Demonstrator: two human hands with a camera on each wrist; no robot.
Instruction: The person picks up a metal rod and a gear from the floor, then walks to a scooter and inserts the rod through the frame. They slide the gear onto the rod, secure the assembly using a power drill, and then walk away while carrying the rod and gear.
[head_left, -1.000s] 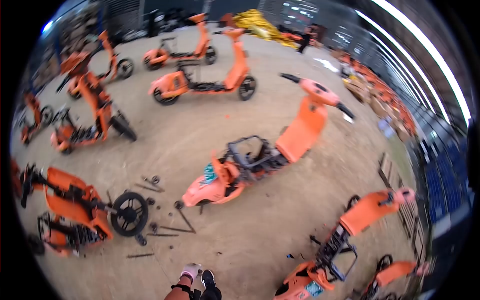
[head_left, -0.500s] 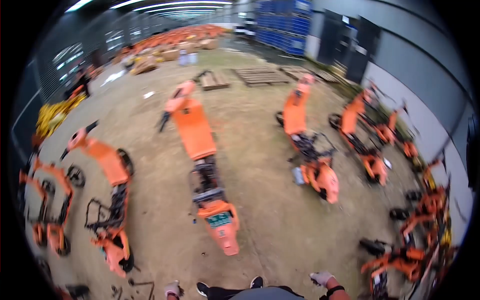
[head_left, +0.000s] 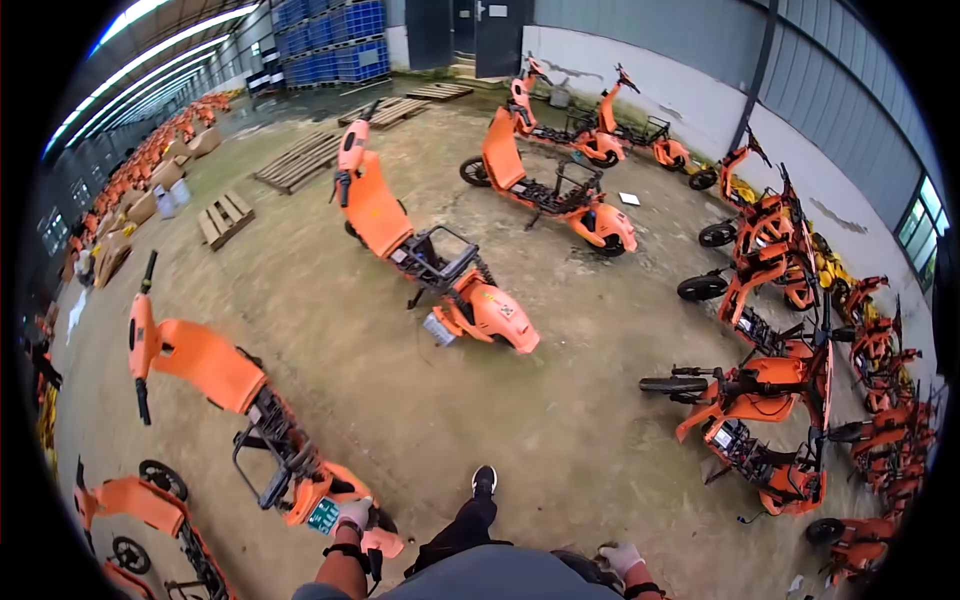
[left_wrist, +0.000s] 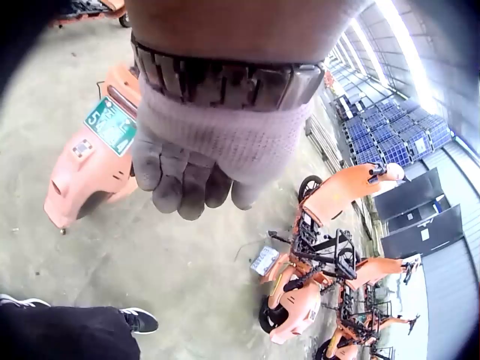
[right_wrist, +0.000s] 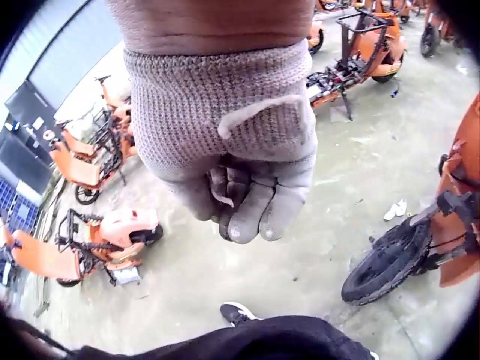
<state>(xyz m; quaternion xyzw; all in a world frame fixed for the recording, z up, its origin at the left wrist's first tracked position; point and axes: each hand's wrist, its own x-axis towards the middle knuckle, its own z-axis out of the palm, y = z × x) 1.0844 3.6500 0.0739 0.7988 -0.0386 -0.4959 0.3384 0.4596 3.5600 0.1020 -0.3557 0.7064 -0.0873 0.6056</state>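
My left hand [head_left: 354, 512], in a pale knitted glove, hangs at my side with nothing in it. In the head view it overlaps the rear of an orange scooter [head_left: 270, 420] with a green plate [left_wrist: 110, 126]; the left wrist view shows a gap between them. Its greyish fingers [left_wrist: 193, 196] hang loosely bent. Low on the other side is my right hand [head_left: 622, 558], gloved too, its fingers [right_wrist: 251, 214] loosely curled around nothing visible. A scooter wheel [right_wrist: 390, 259] stands to one side of it in the right wrist view.
Ahead stands another stripped orange scooter [head_left: 435, 255], with one more [head_left: 540, 190] behind it. Several scooters [head_left: 765, 400] crowd the right side. Wooden pallets [head_left: 295, 162] lie on the concrete floor, near stacked blue crates [head_left: 335, 40] and a dark door [head_left: 497, 40].
The head view has swung right, bringing the door, wall and right-hand scooter cluster into view. One foot is now forward. The left hand now overlaps the green-plated scooter's rear; both hands stay empty.
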